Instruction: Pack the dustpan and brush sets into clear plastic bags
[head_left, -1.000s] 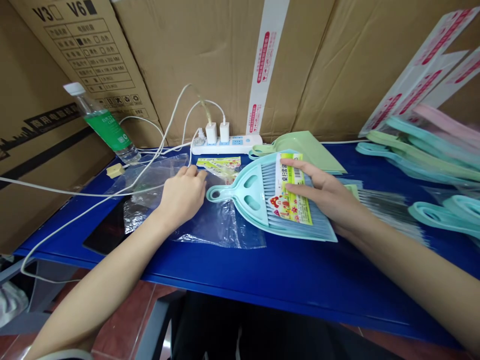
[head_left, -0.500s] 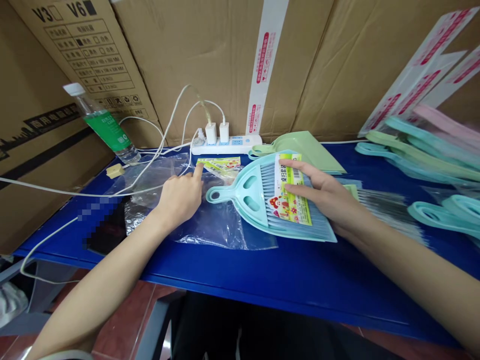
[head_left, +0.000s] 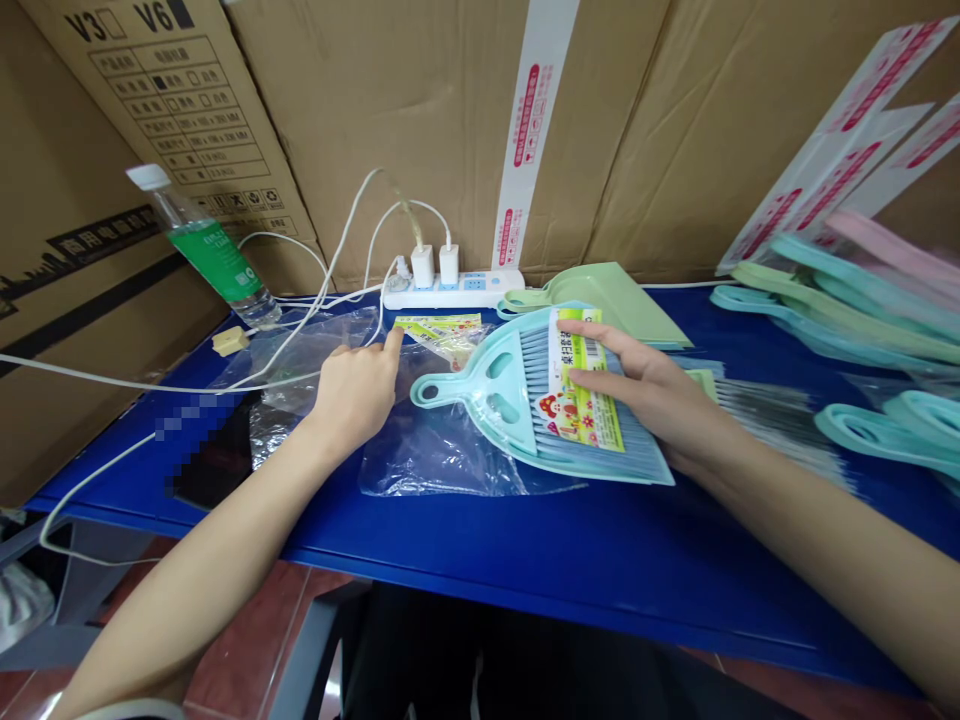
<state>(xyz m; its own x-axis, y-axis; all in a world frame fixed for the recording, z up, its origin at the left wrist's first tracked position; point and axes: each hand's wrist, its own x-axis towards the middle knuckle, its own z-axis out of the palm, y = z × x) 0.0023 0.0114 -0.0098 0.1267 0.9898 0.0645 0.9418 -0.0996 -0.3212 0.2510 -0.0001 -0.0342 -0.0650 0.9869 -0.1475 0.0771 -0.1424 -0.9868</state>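
Right hand [head_left: 637, 392] spread on mint plastic dustpan [head_left: 499, 405]; left hand [head_left: 354, 398] narrow over crinkled polythene [head_left: 442, 465]

You have one teal dustpan [head_left: 484, 420], one green dustpan [head_left: 615, 300], one water bottle [head_left: 202, 250], one power strip [head_left: 454, 291], and two white plug adapters [head_left: 423, 266].

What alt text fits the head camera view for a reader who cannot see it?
A person's right hand rests on a label card on a teal dustpan with a brush, while the left hand lies on a clear plastic bag. They are on a blue table, with more dustpans at right.
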